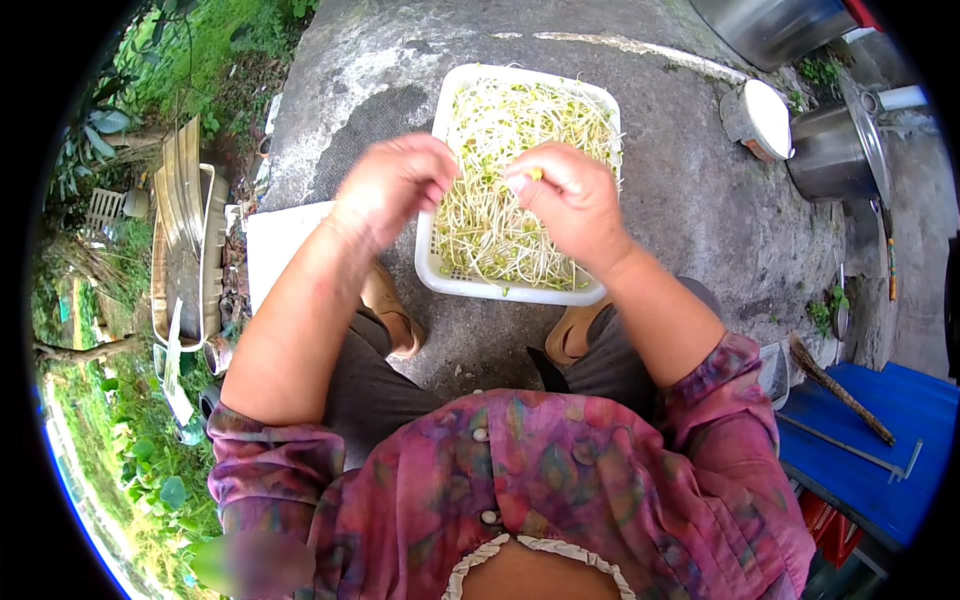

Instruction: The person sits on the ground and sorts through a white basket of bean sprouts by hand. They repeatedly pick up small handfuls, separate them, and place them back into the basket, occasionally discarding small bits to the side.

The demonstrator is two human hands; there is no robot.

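Note:
A white plastic basket point(540, 296) stands on the ground between my feet, heaped with pale bean sprouts point(520, 112) that have yellow-green heads. Over its right part, my right hand point(575, 200) pinches a bean sprout; its yellow-green head point(536, 174) shows at the thumb and forefinger. At the basket's left rim is my left hand point(396, 182), slightly blurred, with its fingers drawn together. Whatever may sit between those fingertips is too small to make out. The two hands are apart, both just above the sprouts.
A white sheet or board point(283, 245) lies left of my left foot. Farther left is a worn rectangular tub point(212, 255) beside green plants. To the right stand a white-topped bucket point(760, 122) and metal pots point(832, 150). A stick point(840, 385) rests on a blue surface point(905, 415).

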